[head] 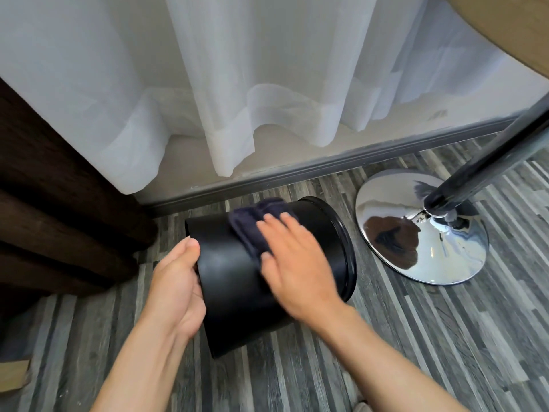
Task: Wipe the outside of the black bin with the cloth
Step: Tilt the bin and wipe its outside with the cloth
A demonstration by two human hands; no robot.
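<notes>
The black bin (234, 281) lies on its side on the grey striped floor, its rim pointing right and its base toward the left. My left hand (176, 288) cups the base edge and holds the bin steady. My right hand (292, 263) lies flat on the upper side wall, pressing a dark blue cloth (255, 226) against it. The cloth bunches out past my fingertips toward the far side. Part of the cloth is hidden under my palm.
A chrome round table base (416, 233) with its dark pole (487, 165) stands just right of the bin's rim. White sheer curtains (237, 84) and a grey skirting board (297, 171) run behind. A dark brown curtain (59, 203) hangs at left. A wooden tabletop edge (511, 25) shows top right.
</notes>
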